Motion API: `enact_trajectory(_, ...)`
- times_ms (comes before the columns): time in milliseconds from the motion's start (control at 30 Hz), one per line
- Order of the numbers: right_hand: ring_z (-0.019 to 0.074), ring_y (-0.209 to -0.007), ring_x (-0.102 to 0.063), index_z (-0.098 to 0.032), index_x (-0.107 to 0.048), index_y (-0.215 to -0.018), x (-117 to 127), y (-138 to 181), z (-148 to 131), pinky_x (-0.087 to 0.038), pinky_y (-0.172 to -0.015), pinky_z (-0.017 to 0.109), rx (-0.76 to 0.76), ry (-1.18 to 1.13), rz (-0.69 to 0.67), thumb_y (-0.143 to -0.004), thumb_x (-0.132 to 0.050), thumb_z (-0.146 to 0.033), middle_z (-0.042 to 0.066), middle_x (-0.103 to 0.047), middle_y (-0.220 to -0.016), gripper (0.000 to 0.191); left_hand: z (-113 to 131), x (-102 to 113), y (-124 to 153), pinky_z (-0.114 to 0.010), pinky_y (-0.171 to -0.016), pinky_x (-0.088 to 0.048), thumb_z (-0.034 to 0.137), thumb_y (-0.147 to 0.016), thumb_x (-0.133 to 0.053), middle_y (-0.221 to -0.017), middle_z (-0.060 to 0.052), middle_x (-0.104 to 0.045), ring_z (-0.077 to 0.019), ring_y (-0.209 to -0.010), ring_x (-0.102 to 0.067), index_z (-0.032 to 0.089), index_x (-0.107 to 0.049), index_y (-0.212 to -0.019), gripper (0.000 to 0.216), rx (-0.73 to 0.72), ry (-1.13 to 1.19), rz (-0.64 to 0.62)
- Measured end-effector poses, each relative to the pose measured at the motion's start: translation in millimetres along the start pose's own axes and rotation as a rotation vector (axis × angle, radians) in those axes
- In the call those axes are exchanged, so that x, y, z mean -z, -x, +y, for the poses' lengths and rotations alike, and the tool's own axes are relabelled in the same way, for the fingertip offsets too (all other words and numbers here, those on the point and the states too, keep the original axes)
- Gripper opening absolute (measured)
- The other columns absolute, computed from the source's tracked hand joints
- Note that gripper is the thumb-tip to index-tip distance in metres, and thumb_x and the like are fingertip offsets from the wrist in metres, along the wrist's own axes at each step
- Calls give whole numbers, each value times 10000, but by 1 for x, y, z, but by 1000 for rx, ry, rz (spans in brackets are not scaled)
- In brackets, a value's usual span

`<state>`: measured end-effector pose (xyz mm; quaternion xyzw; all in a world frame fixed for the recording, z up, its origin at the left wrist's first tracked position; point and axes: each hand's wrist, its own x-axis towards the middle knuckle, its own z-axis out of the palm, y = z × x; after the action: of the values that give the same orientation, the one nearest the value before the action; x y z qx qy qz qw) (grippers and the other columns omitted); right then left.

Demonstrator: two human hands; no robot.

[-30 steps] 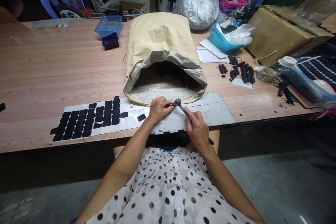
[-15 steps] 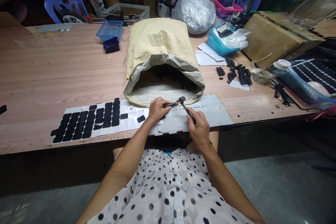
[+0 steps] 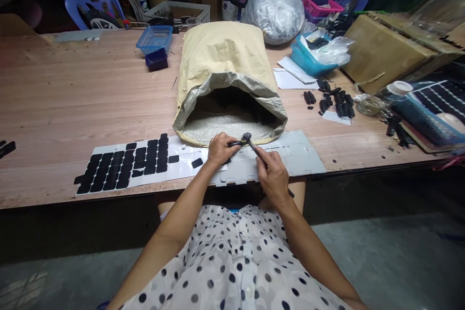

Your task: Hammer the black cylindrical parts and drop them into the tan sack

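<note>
My right hand [image 3: 273, 177] is wrapped around the handle of a small hammer [image 3: 251, 143], whose dark round head points away from me. Pinched in my left hand [image 3: 219, 149] is a small black elongated piece [image 3: 236, 143]. The hammer head overlaps the right end of that piece, where a little yellow shows; whether they touch I cannot tell. Both hands are over a grey board [image 3: 269, 160] at the table's front edge. Just beyond them gapes the mouth of a tan woven sack [image 3: 225, 53], dark inside.
A white sheet with rows of black rounded stickers [image 3: 112, 169] lies to the left. On the right are several small black parts [image 3: 341, 101], a clear jar [image 3: 374, 101] and a cardboard box [image 3: 387, 53]. Blue baskets [image 3: 154, 41] stand farther back.
The hammer head has shifted slightly left and down onto the end of the black piece. My left hand keeps its hold. The whole view has shifted a little.
</note>
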<state>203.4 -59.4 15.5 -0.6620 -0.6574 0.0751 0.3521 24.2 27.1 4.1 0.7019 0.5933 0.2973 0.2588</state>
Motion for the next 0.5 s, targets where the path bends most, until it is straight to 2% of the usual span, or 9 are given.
enact_trajectory(100,173,-810,-627,-281,-726,-1266,1,-1,-3,-490,-657,255,35,-2,42,-988,-465,-286,46,-622,-896,381,-1,-1,-1,-360,-858,-520,322,-805,-797,-865,-9,-626,-204,-885,-622,319,-832,-952,151,3,3,-5)
enact_trajectory(300,160,-743,-621,-295,-746,-1241,-1,1,1,-463,-610,245,44,71,-30,-967,-495,-262,38,-627,-890,374,-1,-1,-5,-329,-800,-528,328,-774,-824,-897,2,-579,-174,-843,-623,318,-838,-893,121,26,18,-11)
enact_trajectory(500,165,-796,-636,-300,-733,-1270,1,-2,-4,-490,-652,247,70,40,-7,-986,-480,-259,41,-624,-906,382,1,0,-4,-327,-802,-519,288,-764,-820,-897,7,-567,-172,-848,-615,315,-832,-889,129,16,12,-15)
